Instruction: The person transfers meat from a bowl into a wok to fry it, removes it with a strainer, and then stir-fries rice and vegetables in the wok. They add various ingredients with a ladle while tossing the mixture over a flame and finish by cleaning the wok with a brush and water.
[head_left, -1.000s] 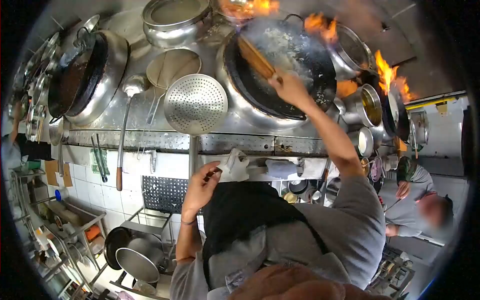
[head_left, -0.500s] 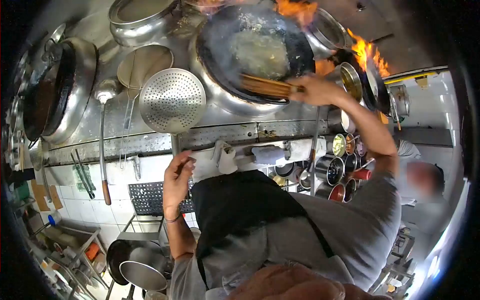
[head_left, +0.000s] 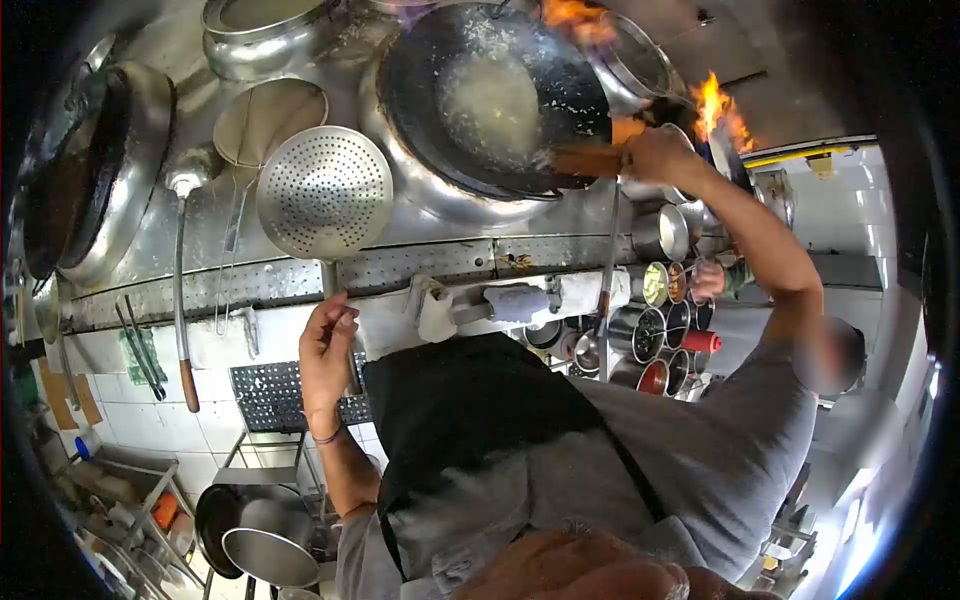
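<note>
My right hand (head_left: 660, 160) is closed around a bamboo wok brush (head_left: 585, 162), which points left into the near right side of a large black wok (head_left: 425, 120). Cloudy, frothy liquid (head_left: 495, 105) lies in the wok's bottom, with pale bits scattered up the walls. My left hand (head_left: 326, 355) hangs at the stove's front edge with loosely curled fingers and no visible grip on anything. Just behind it runs the handle of a perforated skimmer (head_left: 325, 195), whose round head rests on the stove.
A fine-mesh strainer (head_left: 268, 122) and a ladle (head_left: 186, 180) lie left of the skimmer. Flames (head_left: 725, 110) rise at the back right. Ingredient pots (head_left: 637, 333) stand right of my apron. A co-worker's hand (head_left: 708, 278) reaches in among them.
The brush has shifted right towards the wok's rim with my right hand. Smoke over the wok has thinned, and the liquid looks frothier. A co-worker's hand has appeared near the pots.
</note>
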